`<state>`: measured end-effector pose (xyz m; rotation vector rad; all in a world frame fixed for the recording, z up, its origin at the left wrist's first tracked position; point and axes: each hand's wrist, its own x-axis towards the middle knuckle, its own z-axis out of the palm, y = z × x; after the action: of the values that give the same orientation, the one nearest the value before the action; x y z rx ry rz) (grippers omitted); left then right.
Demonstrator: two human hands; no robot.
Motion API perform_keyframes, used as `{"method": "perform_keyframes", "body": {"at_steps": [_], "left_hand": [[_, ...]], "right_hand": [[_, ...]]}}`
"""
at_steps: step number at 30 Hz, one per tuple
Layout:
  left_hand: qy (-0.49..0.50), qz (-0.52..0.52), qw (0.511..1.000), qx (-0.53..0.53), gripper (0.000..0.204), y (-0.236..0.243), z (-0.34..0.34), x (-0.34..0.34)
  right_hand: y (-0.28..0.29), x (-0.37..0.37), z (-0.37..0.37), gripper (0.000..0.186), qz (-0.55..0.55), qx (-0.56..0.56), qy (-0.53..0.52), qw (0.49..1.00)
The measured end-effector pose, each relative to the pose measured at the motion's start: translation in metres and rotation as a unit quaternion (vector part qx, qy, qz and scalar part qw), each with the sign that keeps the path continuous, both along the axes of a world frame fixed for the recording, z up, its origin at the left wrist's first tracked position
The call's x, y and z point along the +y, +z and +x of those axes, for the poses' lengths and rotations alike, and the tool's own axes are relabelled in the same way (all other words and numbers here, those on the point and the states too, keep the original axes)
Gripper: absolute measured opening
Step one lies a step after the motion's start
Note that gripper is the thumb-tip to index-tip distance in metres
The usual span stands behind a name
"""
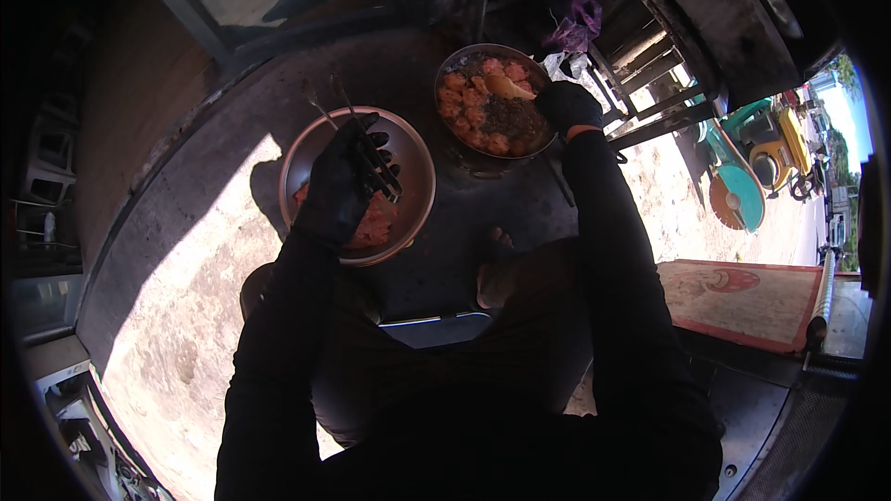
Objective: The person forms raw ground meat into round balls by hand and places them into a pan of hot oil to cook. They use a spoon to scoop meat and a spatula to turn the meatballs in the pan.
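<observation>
Both gloved hands work over two metal bowls: the left hand (339,187) grips tongs (367,150) above the near bowl (413,187), long axis pointing away. The right hand (568,105) clasps the rim of the far bowl (455,65) of orange pieces, up and rightward.

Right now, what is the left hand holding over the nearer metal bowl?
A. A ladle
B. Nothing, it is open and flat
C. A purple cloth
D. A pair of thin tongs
D: the gloved left hand grips a pair of thin tongs above the nearer metal bowl, which holds pinkish pieces of food, while the right hand rests on the rim of the farther bowl.
</observation>
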<state>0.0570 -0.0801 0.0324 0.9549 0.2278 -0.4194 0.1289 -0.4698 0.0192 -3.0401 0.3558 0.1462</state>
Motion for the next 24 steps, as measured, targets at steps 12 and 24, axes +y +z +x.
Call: {"method": "perform_keyframes", "body": {"at_steps": [12,24], "left_hand": [[0.003,-0.002,1.0,-0.02,0.038,0.006,-0.002,-0.002],[-0.009,0.015,1.0,0.012,0.039,0.002,0.001,-0.001]], "right_hand": [[-0.01,-0.012,0.004,0.038,-0.016,-0.022,-0.044,0.999],[-0.106,-0.033,0.046,0.038,0.058,-0.047,-0.058,0.996]]}}
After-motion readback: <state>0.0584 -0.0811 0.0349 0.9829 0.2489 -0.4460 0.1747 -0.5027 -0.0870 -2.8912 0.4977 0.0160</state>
